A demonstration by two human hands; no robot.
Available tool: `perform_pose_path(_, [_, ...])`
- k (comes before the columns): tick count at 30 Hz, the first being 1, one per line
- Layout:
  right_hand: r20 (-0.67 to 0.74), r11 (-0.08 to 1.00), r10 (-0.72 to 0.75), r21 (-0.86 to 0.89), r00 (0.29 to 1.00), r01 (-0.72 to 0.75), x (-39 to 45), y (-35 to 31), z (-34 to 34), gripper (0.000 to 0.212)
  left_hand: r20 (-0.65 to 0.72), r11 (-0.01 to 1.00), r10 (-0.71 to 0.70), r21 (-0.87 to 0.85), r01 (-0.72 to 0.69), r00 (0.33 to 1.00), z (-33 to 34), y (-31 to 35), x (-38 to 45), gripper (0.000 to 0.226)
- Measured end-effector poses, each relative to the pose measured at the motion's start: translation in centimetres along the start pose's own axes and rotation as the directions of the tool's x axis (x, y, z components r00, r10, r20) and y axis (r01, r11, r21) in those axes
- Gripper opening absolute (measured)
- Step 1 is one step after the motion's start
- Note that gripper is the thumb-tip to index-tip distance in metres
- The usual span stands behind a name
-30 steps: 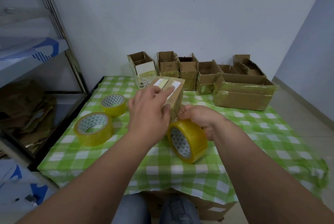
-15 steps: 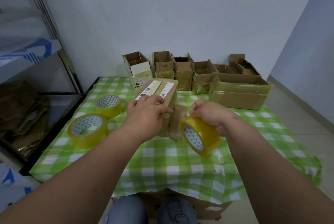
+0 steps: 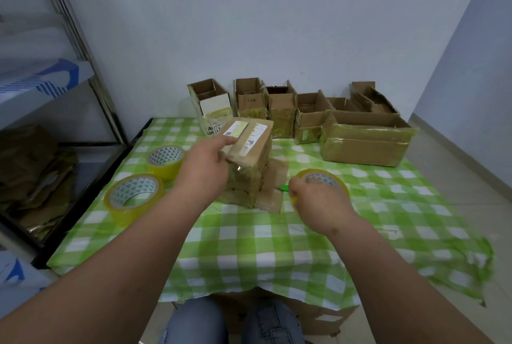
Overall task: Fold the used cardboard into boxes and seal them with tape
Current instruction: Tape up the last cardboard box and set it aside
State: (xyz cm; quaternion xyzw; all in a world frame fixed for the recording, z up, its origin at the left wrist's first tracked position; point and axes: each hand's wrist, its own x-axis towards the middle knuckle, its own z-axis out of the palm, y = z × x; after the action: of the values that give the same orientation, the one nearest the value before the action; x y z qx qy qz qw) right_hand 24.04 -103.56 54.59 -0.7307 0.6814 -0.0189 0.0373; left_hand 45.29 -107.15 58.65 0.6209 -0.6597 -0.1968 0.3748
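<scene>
Your left hand (image 3: 203,170) grips the near top edge of the small brown corrugated cardboard box (image 3: 250,162), fingers curled over its taped seam; the box stands upright at the middle of the green-and-white checked tablecloth (image 3: 263,246), white printed labels on its top, one flap lying flat on the cloth beside it; your right hand (image 3: 318,202) holds the translucent yellow ring-shaped roll of tape (image 3: 322,181) just right of that flap, fingers wrapped round its near rim; a small green object shows between hand and flap; two more yellow tape rolls (image 3: 134,196) lie flat to the left; a row of open, tape-glossed brown cardboard boxes (image 3: 363,140) lines the far edge.
</scene>
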Motion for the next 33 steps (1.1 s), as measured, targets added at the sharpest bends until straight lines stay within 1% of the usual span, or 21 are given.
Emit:
perform_pose_path(2, [0.037,0.997,0.060,0.039,0.998,-0.061,-0.1,-0.2,-0.3,0.039,-0.135,1.000,-0.001,-0.009,0.000,0.991,-0.5,-0.7,0.3,0.042])
perform_pose_path(4, [0.027,0.991,0.112,0.073,0.993,-0.113,-0.1,-0.7,-0.9,0.053,-0.179,0.997,-0.062,-0.058,0.053,0.982,-1.0,-1.4,0.6,0.038])
perform_pose_path(5, [-0.023,0.985,0.139,0.106,0.990,-0.136,-0.1,-1.0,-1.1,0.056,-0.173,0.986,-0.124,-0.129,0.102,0.977,-1.1,-1.9,0.8,0.037])
perform_pose_path(7, [-0.199,0.958,0.185,0.254,0.962,-0.132,-0.1,-2.0,-1.3,0.050,-0.089,0.921,-0.273,-0.311,0.234,0.958,-1.0,-2.9,0.8,0.037])
perform_pose_path(8, [-0.293,0.935,0.186,0.345,0.938,-0.077,-0.1,-2.8,-1.1,0.046,-0.016,0.869,-0.332,-0.395,0.299,0.943,-0.8,-3.5,0.8,0.036])
perform_pose_path(9, [-0.352,0.908,0.167,0.420,0.921,-0.004,-0.1,-3.8,-0.7,0.045,0.055,0.816,-0.367,-0.459,0.351,0.928,-0.6,-4.0,0.8,0.035])
perform_pose_path(10, [-0.361,0.880,0.137,0.473,0.922,0.054,-0.1,-4.9,-0.1,0.046,0.110,0.772,-0.385,-0.506,0.385,0.916,-0.4,-4.3,0.5,0.034])
perform_pose_path(12, [-0.284,0.832,0.091,0.549,0.955,0.085,0.0,-7.0,1.6,0.057,0.170,0.715,-0.390,-0.564,0.414,0.905,0.1,-4.9,0.0,0.036])
perform_pose_path(14, [-0.206,0.785,0.097,0.618,0.974,0.052,0.1,-8.6,3.4,0.069,0.203,0.704,-0.367,-0.577,0.413,0.908,0.4,-5.4,-0.6,0.041])
perform_pose_path(16, [-0.183,0.735,0.125,0.678,0.975,0.033,0.2,-9.3,4.6,0.073,0.237,0.708,-0.342,-0.571,0.415,0.909,0.6,-5.6,-1.0,0.042])
perform_pose_path(17, [-0.187,0.707,0.139,0.706,0.972,0.035,0.4,-9.3,4.9,0.073,0.244,0.693,-0.347,-0.583,0.423,0.905,0.6,-5.7,-1.1,0.042])
perform_pose_path(19, [-0.190,0.660,0.163,0.751,0.968,0.036,0.5,-9.3,5.0,0.069,0.252,0.646,-0.389,-0.611,0.457,0.886,0.6,-5.5,-1.1,0.043])
perform_pose_path(21, [-0.197,0.613,0.184,0.789,0.963,0.044,0.6,-9.1,4.4,0.065,0.253,0.621,-0.425,-0.617,0.483,0.869,0.4,-5.2,-1.1,0.043])
perform_pose_path(22, [-0.192,0.577,0.210,0.816,0.958,0.037,0.5,-8.9,4.0,0.060,0.252,0.617,-0.432,-0.617,0.488,0.866,0.3,-5.0,-1.1,0.038])
perform_pose_path(24, [-0.181,0.462,0.300,0.886,0.937,0.023,0.5,-8.4,2.9,0.042,0.245,0.612,-0.431,-0.629,0.480,0.869,0.0,-4.7,-1.3,0.021])
perform_pose_path(25, [-0.176,0.410,0.353,0.912,0.919,0.017,0.6,-8.0,2.4,0.039,0.233,0.617,-0.422,-0.634,0.466,0.876,0.0,-4.7,-1.5,0.017])
perform_pose_path(26, [-0.171,0.374,0.391,0.927,0.904,0.013,0.7,-7.6,2.0,0.038,0.217,0.626,-0.408,-0.640,0.445,0.887,0.0,-4.8,-1.6,0.018])
perform_pose_path(28, [-0.153,0.337,0.396,0.941,0.906,0.012,0.9,-7.2,1.8,0.033,0.190,0.630,-0.393,-0.657,0.414,0.900,0.2,-4.9,-2.0,0.027])
perform_pose_path(30, [-0.140,0.337,0.382,0.942,0.914,0.003,1.0,-7.1,1.9,0.032,0.172,0.638,-0.379,-0.663,0.392,0.909,0.3,-5.1,-2.2,0.027])
perform_pose_path(33, [-0.157,0.336,0.412,0.942,0.898,0.010,1.2,-6.9,2.2,0.032,0.148,0.660,-0.364,-0.656,0.366,0.920,0.3,-5.1,-2.2,0.024])
